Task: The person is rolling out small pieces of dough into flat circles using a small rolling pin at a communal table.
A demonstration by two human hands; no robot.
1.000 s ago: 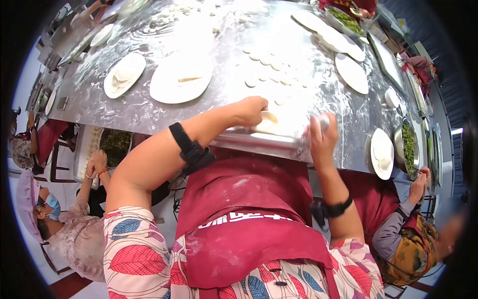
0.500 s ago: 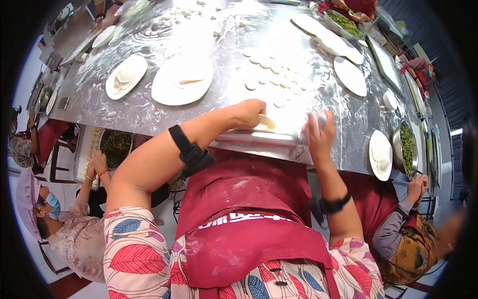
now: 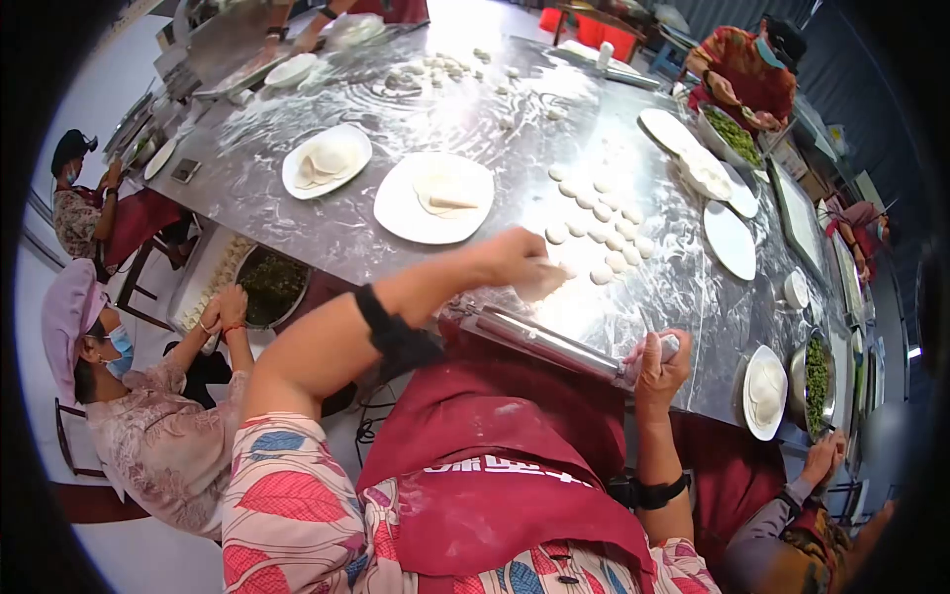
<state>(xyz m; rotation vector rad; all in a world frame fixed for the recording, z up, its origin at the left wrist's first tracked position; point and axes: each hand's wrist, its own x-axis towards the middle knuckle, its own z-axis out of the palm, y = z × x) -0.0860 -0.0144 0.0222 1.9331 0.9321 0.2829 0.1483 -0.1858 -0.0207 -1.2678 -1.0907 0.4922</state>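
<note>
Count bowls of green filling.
3 visible: left bowl beside the co-worker's hands; right bowl near the table's edge; far-right bowl before the black-capped person. Others may be hidden or too small.

Left hand (image 3: 517, 257) pinches while right hand (image 3: 662, 368) grips.

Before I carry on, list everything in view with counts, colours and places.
Table: one, silver, floured, centre
Dough pieces: many, whitish, clustered on the table
Wrapper: one, pale, at the left hand
Pale item: one, whitish, at the right hand; details unclear
Metal bar: one, silver, near table edge
Plates: several, white, left and right tabletop
Cup: one, white, right
Green filling: at least three bowls, left, right, far right
Co-workers: at least five, varied clothing, around the table
Apron: one, dark red, on the wearer
Arm bands: two, black, wearer's arms
Left hand: one, bare, centre
Right hand: one, bare, right of centre
</note>
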